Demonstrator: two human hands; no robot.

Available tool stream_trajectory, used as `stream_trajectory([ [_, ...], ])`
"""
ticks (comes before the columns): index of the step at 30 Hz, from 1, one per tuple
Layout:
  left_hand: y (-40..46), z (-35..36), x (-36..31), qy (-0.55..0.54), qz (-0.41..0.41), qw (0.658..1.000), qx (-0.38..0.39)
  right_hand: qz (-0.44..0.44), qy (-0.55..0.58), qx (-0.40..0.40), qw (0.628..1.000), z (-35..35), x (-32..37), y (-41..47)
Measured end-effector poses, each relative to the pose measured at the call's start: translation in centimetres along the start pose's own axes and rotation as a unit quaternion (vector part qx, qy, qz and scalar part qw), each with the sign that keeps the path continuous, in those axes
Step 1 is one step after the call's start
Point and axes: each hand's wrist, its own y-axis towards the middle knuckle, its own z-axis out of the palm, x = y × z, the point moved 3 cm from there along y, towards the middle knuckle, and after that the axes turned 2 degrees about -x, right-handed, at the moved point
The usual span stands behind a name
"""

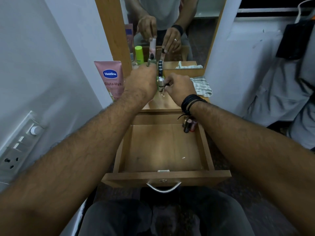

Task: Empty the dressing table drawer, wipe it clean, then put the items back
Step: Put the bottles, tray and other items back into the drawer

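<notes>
The wooden drawer (pixel 203 149) is pulled out below the table top (pixel 159 103). Its floor is bare except for a few small dark and pink cosmetic tubes (pixel 188 125) in the far right corner. On the table top, my left hand (pixel 140 82) grips a small bottle with a dark cap (pixel 151 60). My right hand (pixel 180 89) pinches a thin dark item (pixel 167 84) next to a small silver-capped bottle (pixel 161 83). A tall dark tube (pixel 160 68) stands just behind.
A pink Vaseline tube (pixel 111 77) stands at the table's left. A striped cloth (pixel 202 86) lies at the right edge. A mirror (pixel 170 28) backs the table, with a green bottle (pixel 139 54) showing at its foot. White walls flank both sides; a switchboard (pixel 18 142) is on the left wall.
</notes>
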Motion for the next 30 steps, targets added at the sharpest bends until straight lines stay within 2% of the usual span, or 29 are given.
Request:
stream_trajectory([
  [7,-2.6,0.1,-3.8,-0.014,0.042,0.996,0.071,0.019,-0.059,0.052,0.997,-4.0,-2.4,-3.9],
  [14,-5.4,3.6,-6.2,-0.053,0.078,0.983,0.157,0.045,-0.129,0.121,0.983,-4.7,-5.2,-7.5],
  [22,-7.4,7.1,-6.9,-0.081,0.052,0.968,0.230,0.062,-0.193,0.179,0.963,-2.5,-8.3,-9.9],
  [26,-7.7,8.4,-6.9,-0.079,0.054,0.967,0.235,0.046,-0.247,0.174,0.952,-1.2,-9.0,-10.8],
  [30,-7.7,9.2,-6.7,-0.079,0.051,0.968,0.234,0.012,-0.284,0.126,0.950,-0.1,-9.7,-11.2],
])
